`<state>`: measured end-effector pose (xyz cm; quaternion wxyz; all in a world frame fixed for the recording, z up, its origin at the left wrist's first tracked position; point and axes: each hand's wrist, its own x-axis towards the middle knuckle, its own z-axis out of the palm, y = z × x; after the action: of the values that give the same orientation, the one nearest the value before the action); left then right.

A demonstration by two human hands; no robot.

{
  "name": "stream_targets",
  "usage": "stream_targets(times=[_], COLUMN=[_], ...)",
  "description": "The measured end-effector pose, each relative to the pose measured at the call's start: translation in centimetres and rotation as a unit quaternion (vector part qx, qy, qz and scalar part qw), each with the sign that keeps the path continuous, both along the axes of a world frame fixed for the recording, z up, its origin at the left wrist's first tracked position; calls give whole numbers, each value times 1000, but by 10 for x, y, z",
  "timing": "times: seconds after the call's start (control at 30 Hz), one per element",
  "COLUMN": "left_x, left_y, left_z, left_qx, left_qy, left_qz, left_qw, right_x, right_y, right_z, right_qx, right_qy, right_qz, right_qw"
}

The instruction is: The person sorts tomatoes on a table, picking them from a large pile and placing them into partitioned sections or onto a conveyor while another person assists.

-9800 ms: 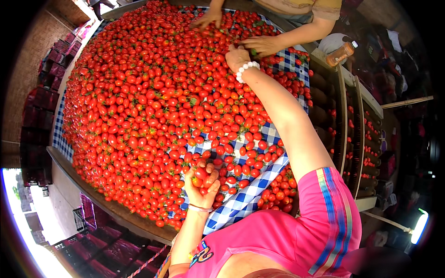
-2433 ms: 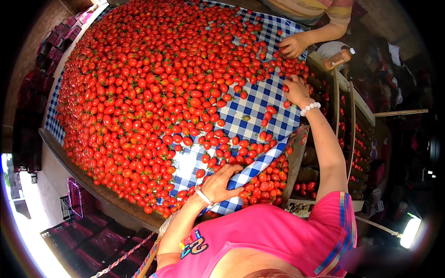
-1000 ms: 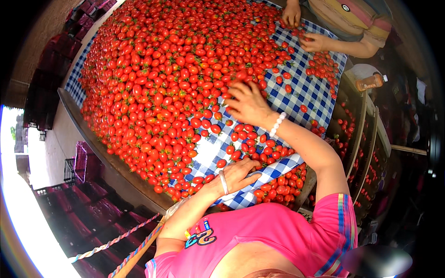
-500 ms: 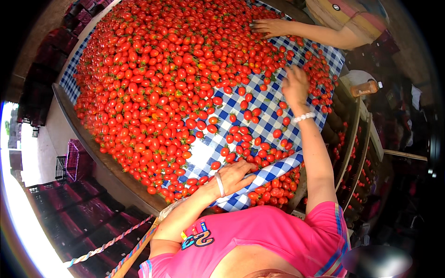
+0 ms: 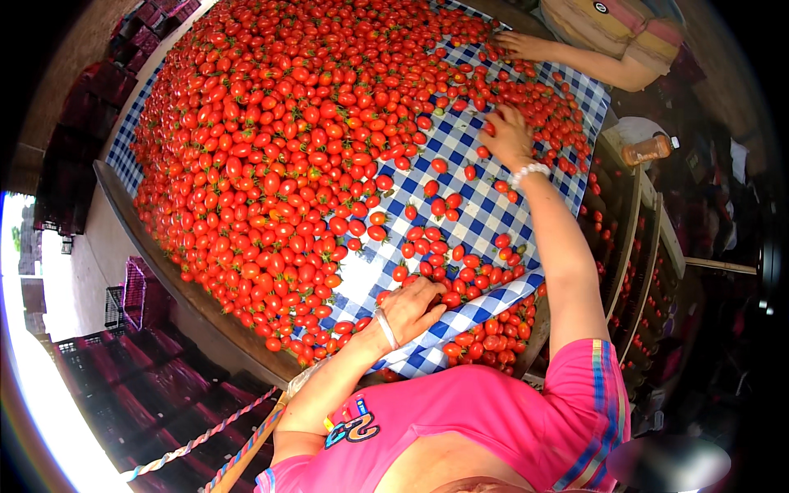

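A big heap of small red cherry tomatoes (image 5: 279,156), some with green stalks, covers most of a blue-and-white checked cloth (image 5: 485,197). My right hand (image 5: 508,138) reaches out over the cloth with its fingers apart and slightly bent. One tomato (image 5: 490,129) shows at its fingertips, and more lie just beyond. Near me, my left hand (image 5: 411,314) rests on the cloth next to the raised near fold, thumb spread from the fingers. Loose tomatoes (image 5: 431,246) lie in front of it.
Another person's hand (image 5: 518,45) touches tomatoes at the far right. Beyond the fold, more tomatoes (image 5: 491,337) lie close to my body. Slatted channels (image 5: 629,263) holding tomatoes run along the right, below a bottle (image 5: 648,151). Dark crates (image 5: 140,370) stand at the lower left, near a twisted rope (image 5: 205,431).
My right hand has moved slightly away from me and left. Tomatoes near it have shifted, more of them now at the right. The other person's hand has moved right. My left hand stays nearly still.
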<state>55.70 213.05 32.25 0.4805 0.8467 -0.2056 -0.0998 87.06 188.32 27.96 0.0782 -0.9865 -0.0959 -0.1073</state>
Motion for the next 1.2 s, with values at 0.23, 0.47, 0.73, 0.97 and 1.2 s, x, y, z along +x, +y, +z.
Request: stream_targets(times=[0.23,0.47,0.73,0.97,1.2], left_x=[-2,-11,-13,-8,-11], left_y=[-2,-11,-16,-22,-8], left_z=[-12,-19,-75,-41,-32], left_qx=[16,51,-13,71,71], left_qy=[-51,4,-115,19,-67], left_qz=[12,-17,-28,1,-57], left_qw=[998,999,993,997,994], right_x=[-27,-93,-278,-310,-278], right_y=[-149,4,331,368,341], right_z=[-4,47,77,46,46], right_qx=[-104,43,155,-46,-30], right_qy=[54,-97,32,112,116], right_qz=[-155,172,669,624,570], right_qw=[981,979,726,772,813])
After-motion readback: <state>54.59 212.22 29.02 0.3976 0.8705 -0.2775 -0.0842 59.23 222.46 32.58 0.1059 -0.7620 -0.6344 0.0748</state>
